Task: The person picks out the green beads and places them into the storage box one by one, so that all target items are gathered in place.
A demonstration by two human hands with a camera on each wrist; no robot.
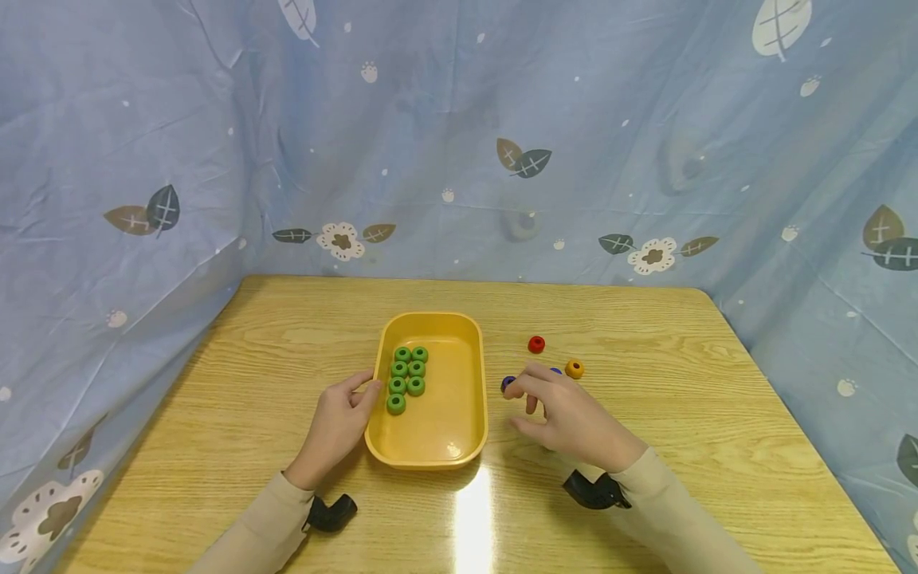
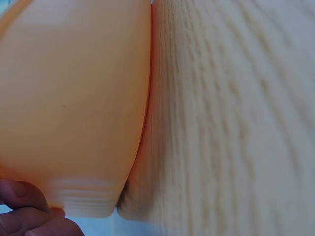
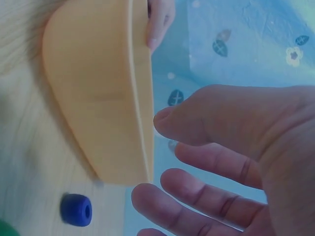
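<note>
A yellow tray [image 1: 430,446] lies mid-table with several green rings [image 1: 406,376] lined up in its left half. My left hand [image 1: 362,392] holds the tray's left rim, thumb on the edge; its fingertips [image 2: 19,209] press the outer wall of the yellow tray [image 2: 74,98]. My right hand [image 1: 523,399] hovers over the table just right of the tray, fingers spread and relaxed, holding nothing. A blue ring [image 1: 508,383] lies at its fingertips, seen in the right wrist view as the blue ring [image 3: 76,210] below the open right hand [image 3: 152,157].
A red ring [image 1: 535,344] and an orange ring [image 1: 574,368] lie on the wooden table [image 1: 645,335] beyond my right hand; a second blue ring [image 1: 555,371] peeks out behind the fingers. Blue patterned cloth [image 1: 459,159] walls the table on three sides.
</note>
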